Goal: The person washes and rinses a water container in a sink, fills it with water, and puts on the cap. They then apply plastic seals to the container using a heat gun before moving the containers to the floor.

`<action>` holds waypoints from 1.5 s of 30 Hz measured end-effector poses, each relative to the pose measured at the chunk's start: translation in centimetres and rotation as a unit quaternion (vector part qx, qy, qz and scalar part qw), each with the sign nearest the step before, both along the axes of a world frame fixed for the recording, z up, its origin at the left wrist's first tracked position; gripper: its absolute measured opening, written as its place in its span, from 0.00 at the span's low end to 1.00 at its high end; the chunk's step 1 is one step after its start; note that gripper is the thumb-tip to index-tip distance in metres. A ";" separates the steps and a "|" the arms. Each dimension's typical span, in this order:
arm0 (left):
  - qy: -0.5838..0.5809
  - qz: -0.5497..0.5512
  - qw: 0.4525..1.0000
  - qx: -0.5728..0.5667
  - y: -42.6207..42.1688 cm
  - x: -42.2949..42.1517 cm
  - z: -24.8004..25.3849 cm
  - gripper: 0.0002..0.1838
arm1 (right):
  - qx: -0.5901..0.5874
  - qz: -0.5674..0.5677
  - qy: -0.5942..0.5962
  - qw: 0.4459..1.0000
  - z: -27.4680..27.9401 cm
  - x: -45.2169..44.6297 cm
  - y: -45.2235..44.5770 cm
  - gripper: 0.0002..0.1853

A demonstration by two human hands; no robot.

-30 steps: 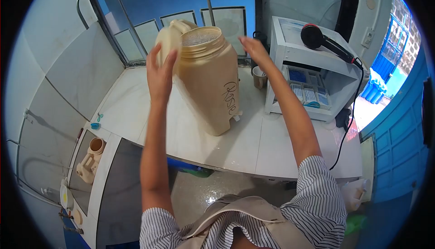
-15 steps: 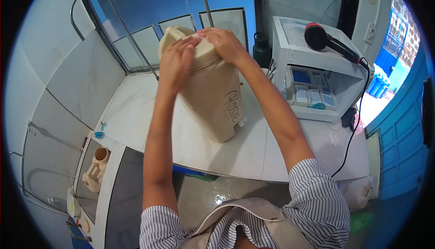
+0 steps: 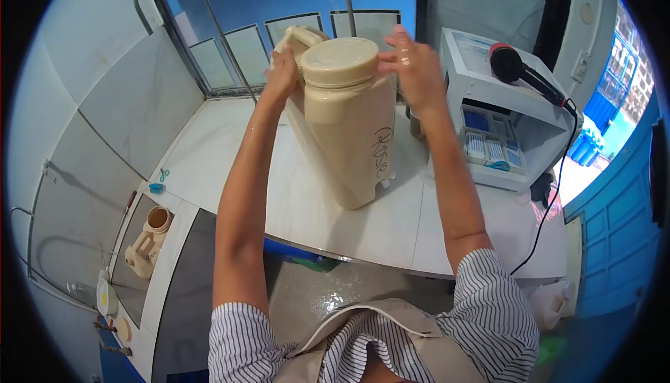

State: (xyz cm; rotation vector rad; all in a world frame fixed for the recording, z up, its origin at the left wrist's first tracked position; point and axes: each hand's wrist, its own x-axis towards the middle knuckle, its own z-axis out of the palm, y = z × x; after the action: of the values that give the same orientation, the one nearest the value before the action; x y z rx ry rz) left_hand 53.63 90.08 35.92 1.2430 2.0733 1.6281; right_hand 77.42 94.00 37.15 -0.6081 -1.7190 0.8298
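Note:
A large beige jug [image 3: 342, 132] with handwriting on its side stands tilted on the white counter. A round beige lid [image 3: 340, 62] covers its mouth. At the upper left of the jug, beside its handle [image 3: 305, 35], my left hand [image 3: 281, 76] is closed on the jug's edge, its fingers partly hidden behind it. My right hand [image 3: 419, 69] is at the right of the lid, fingers apart and wet, with the fingertips close to the lid's rim; whether they touch it I cannot tell.
On the right are a white shelf unit [image 3: 453, 69] with a black hair dryer [image 3: 508, 65] on top and a tray [image 3: 492, 147] inside. A smaller open beige jug [image 3: 143, 252] sits in the sink area at left. Behind the large jug is a window.
The lid, moving in my left hand at first, now sits on the jug's mouth. Both hands have since parted from its top, left to the handle side, right to the right.

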 end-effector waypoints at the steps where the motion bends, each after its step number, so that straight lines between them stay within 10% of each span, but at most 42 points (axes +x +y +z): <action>1: -0.062 0.003 0.998 0.014 -1.4 0.2 0.7 0.41 | 0.001 0.003 -0.001 1.000 0.4 0.0 1.0 0.31; 5: -0.092 -0.222 0.961 0.138 -2.5 5.5 -0.3 0.33 | 0.062 0.034 0.003 0.997 -0.4 -4.9 8.4 0.29; 8: 0.177 0.144 0.950 0.213 1.1 5.7 -3.1 0.28 | 0.023 -0.048 -0.091 0.994 -0.7 -3.3 1.3 0.27; 12: 0.309 -0.036 0.944 0.107 -0.9 4.1 -0.5 0.24 | 0.133 -0.054 -0.116 0.983 -0.9 -2.5 4.4 0.24; 15: 0.495 0.068 0.844 0.193 -1.0 6.9 -2.0 0.12 | 0.154 0.104 -0.103 0.977 -1.4 -4.8 7.4 0.20; 18: 0.407 0.018 0.893 0.193 0.6 5.9 -1.9 0.13 | 0.236 0.001 -0.071 0.969 -5.5 -5.7 16.1 0.18; 23: 0.242 -0.026 0.954 0.173 -7.5 1.1 -4.9 0.27 | 0.226 -0.217 0.028 0.949 -4.4 -6.3 2.1 0.22; 25: 0.275 0.008 0.952 0.131 -15.9 -5.2 -6.6 0.30 | 0.263 -0.159 0.167 0.937 -5.5 -11.3 -9.6 0.22; 32: 0.221 0.274 0.935 -0.042 -53.4 -29.5 -16.7 0.18 | 0.204 0.331 -0.194 0.901 -18.3 -37.1 -29.5 0.17; 36: 0.295 0.542 0.758 -0.211 -78.6 -42.9 -19.7 0.16 | 0.144 0.497 -0.275 0.810 -23.0 -50.0 -40.9 0.16; 39: 0.351 0.542 0.597 -0.477 -95.2 -52.1 -22.5 0.16 | 0.154 0.525 -0.292 0.785 -22.5 -57.4 -49.1 0.16; 44: 0.117 0.613 0.506 -0.595 -110.2 -61.6 -27.4 0.32 | 0.173 0.533 -0.318 0.765 -21.4 -65.4 -58.5 0.17; 45: 0.185 0.648 0.392 -0.627 -109.8 -61.2 -27.0 0.32 | 0.167 0.558 -0.312 0.750 -21.2 -66.9 -59.7 0.18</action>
State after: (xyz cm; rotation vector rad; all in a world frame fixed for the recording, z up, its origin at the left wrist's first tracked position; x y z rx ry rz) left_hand -7.62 -19.76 8.96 -0.9257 3.2783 -0.8218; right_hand 10.56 34.34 15.93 0.5950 -2.8157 1.1203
